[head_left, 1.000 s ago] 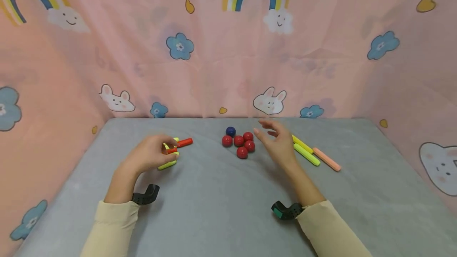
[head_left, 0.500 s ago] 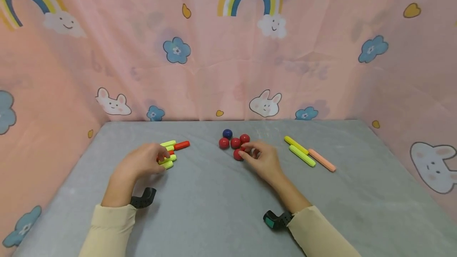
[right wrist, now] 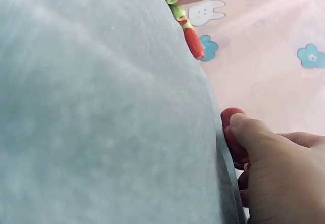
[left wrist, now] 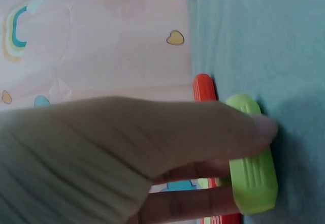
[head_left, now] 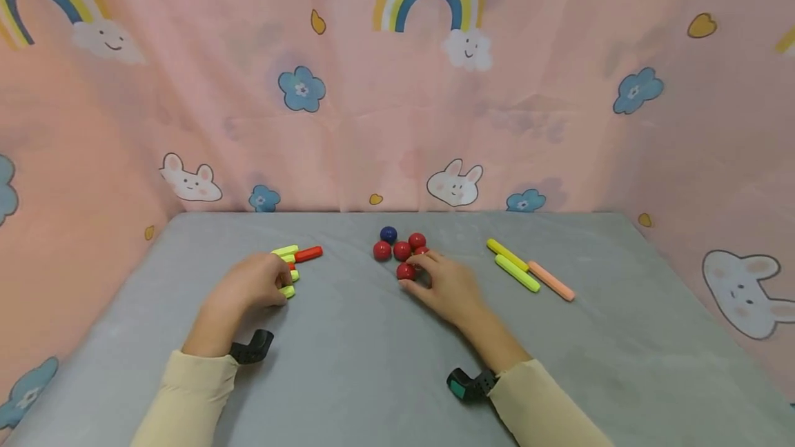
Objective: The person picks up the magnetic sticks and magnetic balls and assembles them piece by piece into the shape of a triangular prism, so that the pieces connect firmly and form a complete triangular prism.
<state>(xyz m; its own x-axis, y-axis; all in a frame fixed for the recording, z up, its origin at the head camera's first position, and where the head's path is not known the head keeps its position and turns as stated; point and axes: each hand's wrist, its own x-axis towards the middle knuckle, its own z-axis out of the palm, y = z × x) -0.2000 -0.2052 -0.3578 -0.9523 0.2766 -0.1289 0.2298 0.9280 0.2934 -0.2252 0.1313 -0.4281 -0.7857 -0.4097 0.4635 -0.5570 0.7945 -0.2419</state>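
At the left of the table in the head view, my left hand (head_left: 251,285) pinches a lime-green ridged stick (left wrist: 255,183) between thumb and fingers. More lime and red sticks lie beside it, partly hidden by the hand; a red stick (head_left: 308,254) points out to the right. Near the middle, my right hand (head_left: 447,288) holds the front red ball (head_left: 406,272) between thumb and fingertips. Several glossy red balls (head_left: 401,250) sit close behind it, with one dark blue ball (head_left: 388,234) at the back.
Right of the right hand lie a yellow stick (head_left: 507,254), a lime stick (head_left: 517,273) and a peach stick (head_left: 551,281). A grey cloth covers the table (head_left: 360,364). A pink printed curtain (head_left: 348,136) stands behind and at both sides.
My right hand has come left and down from beside the balls onto the front red ball. The left hand has shifted toward the nearest lime stick and now pinches it.
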